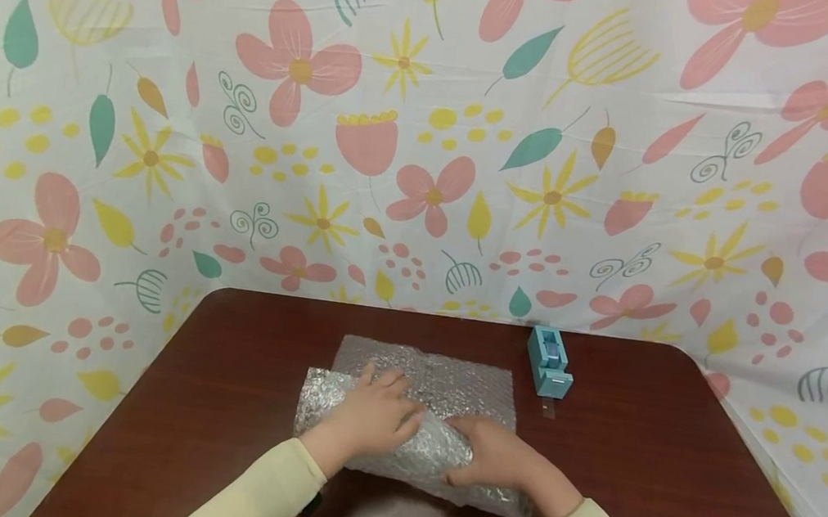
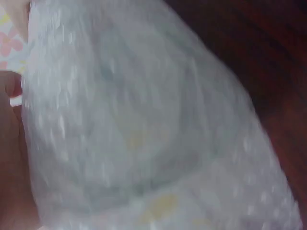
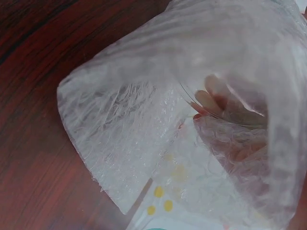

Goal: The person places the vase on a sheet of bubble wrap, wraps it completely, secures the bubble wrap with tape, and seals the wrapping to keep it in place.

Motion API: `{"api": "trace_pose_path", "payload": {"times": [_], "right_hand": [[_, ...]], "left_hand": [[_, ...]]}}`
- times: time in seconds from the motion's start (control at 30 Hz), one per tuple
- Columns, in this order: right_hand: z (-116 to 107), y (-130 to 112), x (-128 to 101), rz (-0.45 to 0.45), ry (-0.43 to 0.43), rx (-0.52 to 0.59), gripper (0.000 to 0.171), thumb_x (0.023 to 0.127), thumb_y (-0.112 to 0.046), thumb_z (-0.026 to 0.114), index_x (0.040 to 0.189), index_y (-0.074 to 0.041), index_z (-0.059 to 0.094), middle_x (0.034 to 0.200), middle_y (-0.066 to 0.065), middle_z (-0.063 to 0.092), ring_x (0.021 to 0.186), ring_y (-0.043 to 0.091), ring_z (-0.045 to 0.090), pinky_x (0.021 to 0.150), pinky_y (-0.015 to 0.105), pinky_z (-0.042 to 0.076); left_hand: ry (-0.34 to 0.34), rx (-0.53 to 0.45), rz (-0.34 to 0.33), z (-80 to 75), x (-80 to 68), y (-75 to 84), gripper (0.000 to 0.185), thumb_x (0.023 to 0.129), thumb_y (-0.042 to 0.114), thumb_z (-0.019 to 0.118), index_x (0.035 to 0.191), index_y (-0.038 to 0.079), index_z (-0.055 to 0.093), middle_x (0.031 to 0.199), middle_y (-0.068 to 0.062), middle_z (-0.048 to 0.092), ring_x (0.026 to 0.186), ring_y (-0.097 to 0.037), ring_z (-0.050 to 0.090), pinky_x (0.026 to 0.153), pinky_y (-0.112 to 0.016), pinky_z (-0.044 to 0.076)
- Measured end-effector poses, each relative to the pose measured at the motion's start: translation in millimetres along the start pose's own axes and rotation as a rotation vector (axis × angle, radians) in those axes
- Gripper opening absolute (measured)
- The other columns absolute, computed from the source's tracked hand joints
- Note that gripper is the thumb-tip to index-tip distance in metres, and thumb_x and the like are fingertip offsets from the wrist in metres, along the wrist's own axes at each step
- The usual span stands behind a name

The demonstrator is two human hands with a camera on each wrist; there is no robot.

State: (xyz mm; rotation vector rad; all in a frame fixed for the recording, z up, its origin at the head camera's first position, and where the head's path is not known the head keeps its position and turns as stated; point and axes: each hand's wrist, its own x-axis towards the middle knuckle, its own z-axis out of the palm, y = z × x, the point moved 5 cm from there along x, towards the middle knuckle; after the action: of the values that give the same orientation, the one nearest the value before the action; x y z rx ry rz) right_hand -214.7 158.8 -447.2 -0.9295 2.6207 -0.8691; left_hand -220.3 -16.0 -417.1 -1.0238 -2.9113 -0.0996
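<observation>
A sheet of bubble wrap (image 1: 448, 376) lies on the dark wooden table (image 1: 662, 469), its near part rolled into a bundle (image 1: 433, 457). My left hand (image 1: 390, 404) rests on top of the bundle with its fingers spread fairly flat. My right hand (image 1: 475, 444) lies on the bundle's right half. In the right wrist view the bundle (image 3: 129, 129) shows a clear curved rim inside, and fingers (image 3: 213, 101) show through the wrap, curled round it. The left wrist view is blurred: wrap (image 2: 144, 120) fills it, with part of my left hand (image 2: 8, 158) at the edge.
A small light-blue tape dispenser (image 1: 549, 361) stands at the back right of the table, a short strip of tape (image 1: 547, 407) lying in front of it. A floral cloth (image 1: 425, 128) walls the table on three sides. Bare wood (image 3: 38, 72) lies left and right.
</observation>
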Motion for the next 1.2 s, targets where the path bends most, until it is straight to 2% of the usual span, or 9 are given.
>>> {"api": "trace_pose_path", "payload": {"times": [0.2,0.3,0.4,0.47,0.57,0.73,0.9,1.03,1.2], "right_hand": [[-1,1,2,0.015,-0.024,0.011,0.063,0.075,-0.035,0.082,0.128,-0.005,0.068,0.107,-0.001,0.075,0.086,-0.002,0.062,0.074,0.022,0.053],[-1,2,2,0.021,-0.029,0.017,0.064,0.075,-0.036,0.081,0.128,-0.003,0.068,0.109,0.001,0.075,0.088,0.000,0.063,0.076,0.023,0.054],[-1,5,2,0.045,-0.046,0.042,0.065,0.076,-0.036,0.080,0.130,-0.003,0.067,0.110,0.000,0.075,0.089,0.001,0.064,0.076,0.024,0.054],[0,7,2,0.061,-0.060,0.068,0.065,0.077,-0.036,0.078,0.131,-0.003,0.066,0.109,-0.001,0.074,0.088,0.000,0.063,0.076,0.024,0.055],[0,8,3,0.065,-0.077,0.104,0.064,0.078,-0.035,0.078,0.132,-0.003,0.066,0.106,-0.003,0.074,0.086,0.000,0.063,0.076,0.024,0.055],[0,6,4,0.044,-0.079,0.097,0.064,0.077,-0.036,0.078,0.132,-0.003,0.066,0.107,-0.002,0.074,0.088,0.001,0.065,0.077,0.025,0.056],[0,6,5,0.048,-0.087,0.082,0.064,0.077,-0.037,0.078,0.132,-0.005,0.066,0.109,-0.003,0.074,0.090,0.001,0.065,0.080,0.025,0.056],[-1,8,6,0.067,-0.092,0.076,0.066,0.076,-0.037,0.077,0.132,-0.004,0.066,0.110,-0.001,0.075,0.093,0.007,0.068,0.081,0.026,0.057],[0,14,5,0.107,-0.107,0.076,0.072,0.077,-0.039,0.076,0.136,0.000,0.063,0.123,0.006,0.073,0.107,0.021,0.071,0.090,0.033,0.057]], "left_hand": [[0.115,0.146,0.013,2.1,-0.4,10.8,0.039,0.106,0.038,0.044,0.126,0.022,0.073,0.129,-0.002,0.067,0.127,-0.021,0.056,0.111,-0.049,0.049],[0.131,0.206,0.023,4.4,-1.5,11.7,0.042,0.107,0.044,0.043,0.130,0.021,0.070,0.129,0.000,0.067,0.126,-0.018,0.057,0.110,-0.047,0.050],[0.133,0.232,0.047,6.3,-4.7,10.7,0.052,0.104,0.056,0.044,0.137,0.020,0.064,0.134,0.001,0.066,0.128,-0.017,0.058,0.111,-0.049,0.049],[0.124,0.233,0.063,7.8,-8.0,9.0,0.065,0.098,0.067,0.048,0.142,0.021,0.059,0.137,0.001,0.065,0.131,-0.018,0.057,0.113,-0.051,0.047],[0.113,0.232,0.097,10.5,-14.1,6.3,0.089,0.083,0.082,0.058,0.148,0.022,0.051,0.142,-0.001,0.062,0.135,-0.021,0.055,0.114,-0.056,0.046],[0.123,0.337,0.153,16.7,-22.4,3.5,0.118,0.060,0.089,0.072,0.155,0.026,0.040,0.145,-0.006,0.058,0.137,-0.026,0.055,0.108,-0.060,0.049],[0.166,0.455,0.153,20.9,-26.3,4.2,0.119,0.058,0.084,0.078,0.156,0.030,0.039,0.142,-0.004,0.060,0.133,-0.029,0.059,0.105,-0.057,0.052],[0.198,0.460,0.136,20.0,-25.4,5.7,0.116,0.056,0.082,0.080,0.153,0.031,0.043,0.140,-0.003,0.062,0.130,-0.031,0.060,0.102,-0.056,0.054],[0.214,0.455,0.152,18.9,-23.3,6.6,0.114,0.055,0.083,0.080,0.150,0.031,0.046,0.135,-0.003,0.063,0.126,-0.030,0.062,0.099,-0.054,0.056]]}}
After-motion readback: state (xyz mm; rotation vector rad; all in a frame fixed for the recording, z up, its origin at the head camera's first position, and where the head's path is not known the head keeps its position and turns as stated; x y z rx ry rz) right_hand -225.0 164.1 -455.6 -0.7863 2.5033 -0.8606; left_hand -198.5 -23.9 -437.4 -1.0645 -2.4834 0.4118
